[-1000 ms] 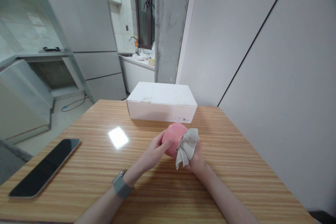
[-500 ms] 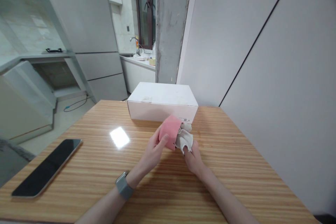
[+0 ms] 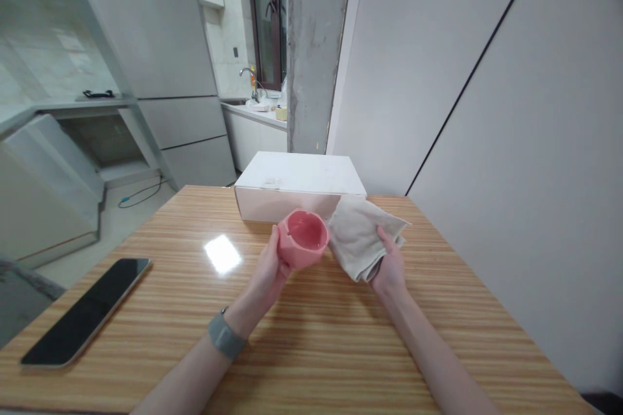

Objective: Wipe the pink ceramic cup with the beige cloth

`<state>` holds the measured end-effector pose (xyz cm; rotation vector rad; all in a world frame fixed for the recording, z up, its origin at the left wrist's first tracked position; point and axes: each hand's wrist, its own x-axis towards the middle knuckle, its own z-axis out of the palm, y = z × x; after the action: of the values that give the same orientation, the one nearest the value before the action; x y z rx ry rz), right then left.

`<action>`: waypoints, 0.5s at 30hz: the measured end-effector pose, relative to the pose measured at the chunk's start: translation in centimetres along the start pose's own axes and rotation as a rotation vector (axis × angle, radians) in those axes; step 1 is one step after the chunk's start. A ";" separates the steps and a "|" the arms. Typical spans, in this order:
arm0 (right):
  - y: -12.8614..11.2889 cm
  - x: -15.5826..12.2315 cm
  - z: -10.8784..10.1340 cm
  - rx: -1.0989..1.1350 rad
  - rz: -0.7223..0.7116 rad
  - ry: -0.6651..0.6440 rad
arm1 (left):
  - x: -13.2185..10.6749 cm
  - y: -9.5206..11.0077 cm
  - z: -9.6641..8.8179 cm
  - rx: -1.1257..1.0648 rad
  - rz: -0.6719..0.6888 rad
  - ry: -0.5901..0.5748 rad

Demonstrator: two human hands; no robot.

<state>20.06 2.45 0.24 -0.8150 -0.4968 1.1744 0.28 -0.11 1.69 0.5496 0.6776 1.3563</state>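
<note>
My left hand [image 3: 271, 266] is closed around the side of a pink faceted ashtray [image 3: 298, 251] with notches in its rim. The ashtray is held above the table, its hollow tilted up towards me, and the inside looks bare. To its right, my right hand [image 3: 390, 267] grips a light grey cloth [image 3: 357, 233] by its right side, thumb on top and the other fingers mostly hidden beneath. Folded and spread out, the cloth comes close to the ashtray's right edge; whether they touch I cannot tell. A grey-banded watch [image 3: 226, 335] is on my left wrist.
Behind my hands a white box [image 3: 299, 172] lies at the far side of the wood-grain table [image 3: 311, 350]. A dark phone [image 3: 87, 312] rests near the left edge. A pale panelled wall [image 3: 511, 162] borders the right side, and a fridge [image 3: 150, 32] stands beyond.
The cloth has come out of the ashtray and moved right with my right hand, spreading wider. My left hand has turned the ashtray so its opening faces up and towards me.
</note>
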 end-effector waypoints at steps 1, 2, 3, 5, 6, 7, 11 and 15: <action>-0.3 0.1 0.1 0.018 0.028 -0.008 | 0.0 0.2 0.0 -0.002 -0.036 0.006; -0.4 0.0 0.1 0.022 0.063 -0.033 | -0.1 0.3 0.1 -0.002 -0.075 0.003; -0.5 -0.2 0.3 0.016 0.107 -0.072 | -0.2 0.3 0.2 -0.003 -0.116 -0.015; -0.5 -0.9 0.7 -0.010 0.209 -0.179 | -0.5 0.2 0.4 -0.009 -0.179 -0.081; -0.5 -1.4 1.0 -0.025 0.258 -0.239 | -0.6 0.1 0.5 -0.010 -0.191 -0.112; -0.4 -1.9 1.2 -0.037 0.297 -0.300 | -0.6 -0.1 0.5 -0.007 -0.195 -0.134; -0.6 -3.3 1.5 -0.099 0.385 -0.546 | -0.7 -0.7 0.3 0.049 -0.205 -0.123; -0.9 -3.1 0.5 -0.236 0.495 -0.676 | -0.6 -0.7 -0.4 0.172 -0.206 -0.047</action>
<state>19.21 -0.49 1.42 -0.7483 -1.0412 1.8910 0.47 -0.83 0.97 0.6295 0.7948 1.0957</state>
